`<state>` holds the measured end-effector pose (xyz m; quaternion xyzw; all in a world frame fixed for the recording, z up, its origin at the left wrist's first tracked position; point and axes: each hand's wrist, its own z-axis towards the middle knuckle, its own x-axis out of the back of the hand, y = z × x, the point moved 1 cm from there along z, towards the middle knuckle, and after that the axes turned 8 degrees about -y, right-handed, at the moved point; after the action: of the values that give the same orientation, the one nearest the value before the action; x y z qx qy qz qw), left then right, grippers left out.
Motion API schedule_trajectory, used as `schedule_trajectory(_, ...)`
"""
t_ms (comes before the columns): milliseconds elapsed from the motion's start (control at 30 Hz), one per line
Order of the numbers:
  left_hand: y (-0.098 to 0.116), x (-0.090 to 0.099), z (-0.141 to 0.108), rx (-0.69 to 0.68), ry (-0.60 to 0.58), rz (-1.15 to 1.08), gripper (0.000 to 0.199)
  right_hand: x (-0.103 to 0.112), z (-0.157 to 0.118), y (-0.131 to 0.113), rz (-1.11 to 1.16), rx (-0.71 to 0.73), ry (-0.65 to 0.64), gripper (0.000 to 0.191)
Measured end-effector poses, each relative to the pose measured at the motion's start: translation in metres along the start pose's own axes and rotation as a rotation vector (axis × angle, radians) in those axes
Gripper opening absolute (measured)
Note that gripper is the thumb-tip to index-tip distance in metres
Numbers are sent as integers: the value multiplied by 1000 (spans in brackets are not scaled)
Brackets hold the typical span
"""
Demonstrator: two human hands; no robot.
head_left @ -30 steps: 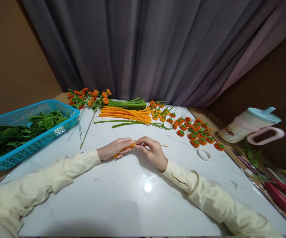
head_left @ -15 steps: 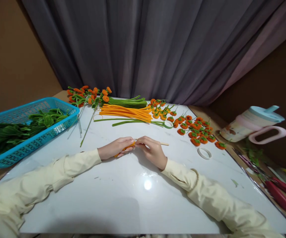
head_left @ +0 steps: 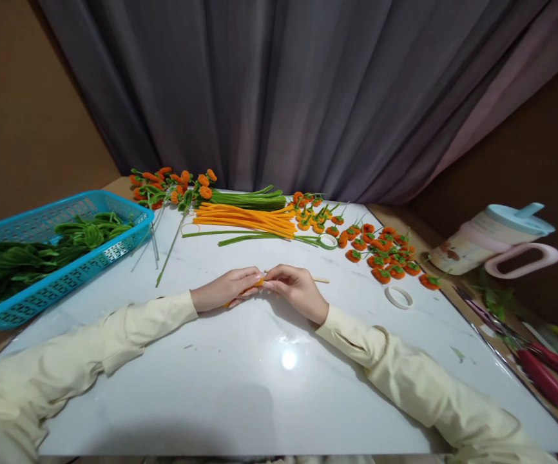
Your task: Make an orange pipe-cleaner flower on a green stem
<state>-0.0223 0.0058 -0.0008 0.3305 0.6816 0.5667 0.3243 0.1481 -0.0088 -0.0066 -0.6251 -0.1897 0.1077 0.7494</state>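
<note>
Near the middle of the white table, my left hand point(head_left: 228, 289) is closed around an orange fuzzy pipe cleaner point(head_left: 259, 282). Only short bits of it show, at the fingertips and below the palm. Against it, my right hand point(head_left: 298, 290) is closed in a pinch, thumb and forefinger meeting at its end. A thin wooden stick point(head_left: 322, 280) passes behind my right hand; I cannot tell whether it is held or lies on the table. Beyond my hands are a bundle of orange pipe cleaners point(head_left: 245, 219) and green pipe cleaners point(head_left: 250, 201).
A blue basket point(head_left: 151, 225) with green fuzzy leaves stands left. Orange flowers on stems point(head_left: 177, 187) lie at the back left. Several small orange pumpkin-like pieces point(head_left: 382, 276) sit right, near a white tape roll point(head_left: 399, 297) and green tape point(head_left: 328, 241). Farther right are a tumbler point(head_left: 482, 241) and red-handled pliers point(head_left: 547, 377).
My right hand has turned slightly, its thumb and forefinger shifting at the end of the orange pipe cleaner. My left hand has stayed nearly still.
</note>
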Motion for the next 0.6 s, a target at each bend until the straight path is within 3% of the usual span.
schedule_trajectory(200,2,0,-1,13,-15,-20,31,1,0,4,185,39,-32,29)
schedule_trajectory(600,2,3,-1,4,-61,25,28,3,0,1,190,-44,-90,28)
